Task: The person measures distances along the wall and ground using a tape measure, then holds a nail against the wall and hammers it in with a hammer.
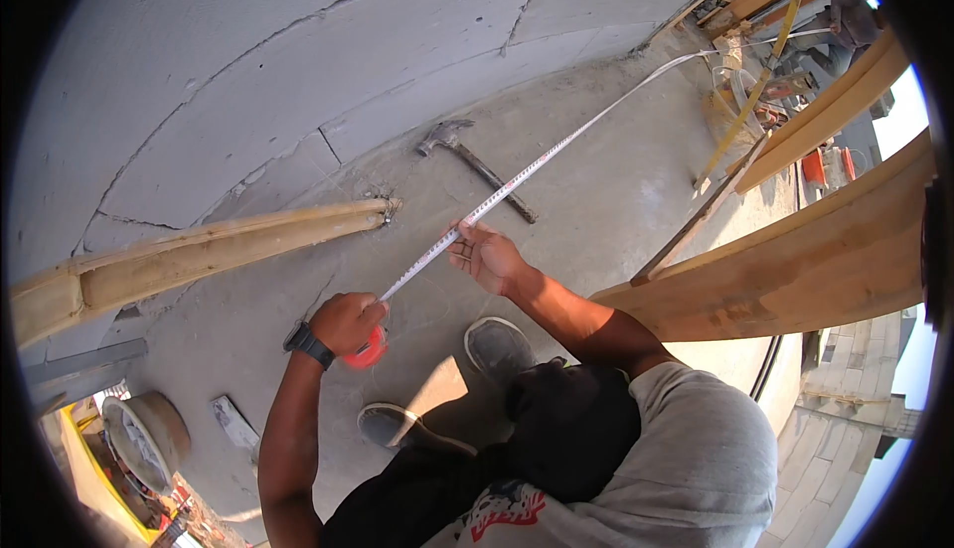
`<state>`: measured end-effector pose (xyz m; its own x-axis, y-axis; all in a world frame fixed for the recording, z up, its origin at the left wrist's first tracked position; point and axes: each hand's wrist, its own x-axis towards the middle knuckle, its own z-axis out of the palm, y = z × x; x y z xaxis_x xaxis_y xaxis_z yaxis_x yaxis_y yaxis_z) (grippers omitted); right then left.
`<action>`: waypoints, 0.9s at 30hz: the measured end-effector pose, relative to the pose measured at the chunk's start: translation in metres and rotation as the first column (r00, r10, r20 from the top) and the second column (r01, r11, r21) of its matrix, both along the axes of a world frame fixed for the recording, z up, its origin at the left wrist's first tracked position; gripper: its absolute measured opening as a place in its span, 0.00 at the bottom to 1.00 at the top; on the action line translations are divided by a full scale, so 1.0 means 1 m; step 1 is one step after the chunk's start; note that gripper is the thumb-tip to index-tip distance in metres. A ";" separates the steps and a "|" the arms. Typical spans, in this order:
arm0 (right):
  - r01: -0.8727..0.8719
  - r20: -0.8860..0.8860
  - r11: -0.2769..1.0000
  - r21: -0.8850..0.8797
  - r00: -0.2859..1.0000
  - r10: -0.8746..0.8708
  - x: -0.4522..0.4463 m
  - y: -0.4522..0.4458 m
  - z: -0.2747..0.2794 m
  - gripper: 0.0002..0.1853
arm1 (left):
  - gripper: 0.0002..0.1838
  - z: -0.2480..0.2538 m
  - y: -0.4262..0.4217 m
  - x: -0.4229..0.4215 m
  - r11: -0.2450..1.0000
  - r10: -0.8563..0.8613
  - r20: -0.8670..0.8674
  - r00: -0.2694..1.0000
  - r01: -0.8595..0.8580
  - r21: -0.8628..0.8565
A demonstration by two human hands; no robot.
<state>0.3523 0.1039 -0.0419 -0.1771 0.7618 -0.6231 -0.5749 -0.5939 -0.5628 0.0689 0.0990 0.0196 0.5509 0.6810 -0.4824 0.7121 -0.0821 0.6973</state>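
A red tape measure case (370, 349) is gripped in my left hand (346, 323), whose wrist wears a dark watch. From it the white tape blade (542, 160) runs out to the upper right, above the concrete floor. My right hand (487, 258) holds the blade between thumb and fingers, a short way from the case. Beyond the right hand, a claw hammer (484, 172) lies on the floor, its handle end passing close to the blade. The blade's far end reaches toward another person (853, 21) in the upper right, where details are small.
A grey block wall (248, 101) curves along the far side. One timber beam (229, 240) comes in from the left; thick timbers (785, 280) stand at the right. A bucket (144, 439) and a flat trowel-like tool (235, 421) are at lower left. My shoes (497, 347) are below my hands.
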 end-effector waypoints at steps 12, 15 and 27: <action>0.208 0.038 0.977 -0.042 0.978 -0.207 0.025 0.023 -0.007 0.10 | 0.21 -0.008 -0.011 -0.032 0.937 0.054 0.033 0.998 -0.039 -0.347; 0.309 0.068 0.951 -0.031 0.949 -0.307 0.034 0.040 0.002 0.11 | 0.21 -0.012 -0.022 -0.050 0.901 0.093 0.084 0.992 -0.048 -0.431; 0.531 0.694 0.847 0.033 0.597 -0.401 0.075 0.064 0.020 0.25 | 0.20 -0.012 -0.041 -0.091 0.856 0.127 0.091 0.988 -0.063 -0.513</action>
